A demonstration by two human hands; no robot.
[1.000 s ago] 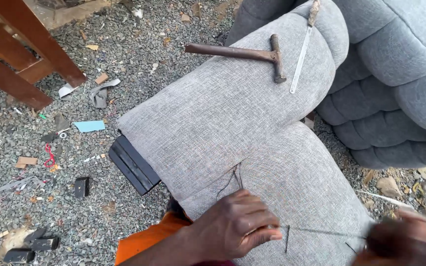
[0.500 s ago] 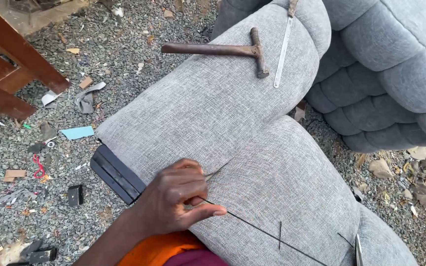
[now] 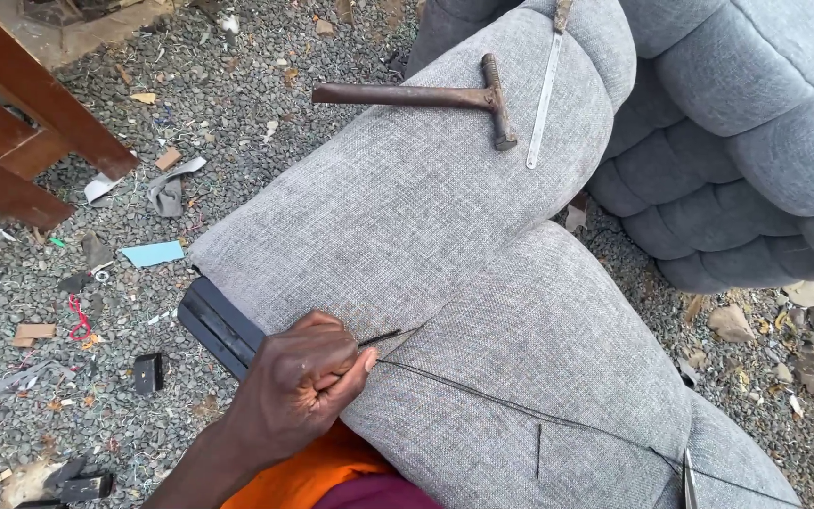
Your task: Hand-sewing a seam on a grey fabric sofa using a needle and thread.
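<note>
My left hand (image 3: 296,388) rests on a grey upholstered sofa arm (image 3: 482,245) at the crease between two padded sections. Its thumb and fingers pinch a thin dark needle (image 3: 381,336) that points into the seam. A dark thread (image 3: 520,408) runs taut from the hand across the fabric toward the lower right, where a small metal tip (image 3: 688,479) shows at the frame edge. My right hand is out of view.
A rusty hammer (image 3: 426,95) and a metal ruler (image 3: 545,90) lie on top of the sofa arm. A tufted grey cushion (image 3: 756,123) stands at the right. Gravel ground (image 3: 96,311) holds fabric scraps, a wooden frame (image 3: 21,123) and black plastic feet (image 3: 148,371).
My right hand has left the view. My left hand slid to the seam and now pinches the needle there, with the thread drawn straight across the fabric.
</note>
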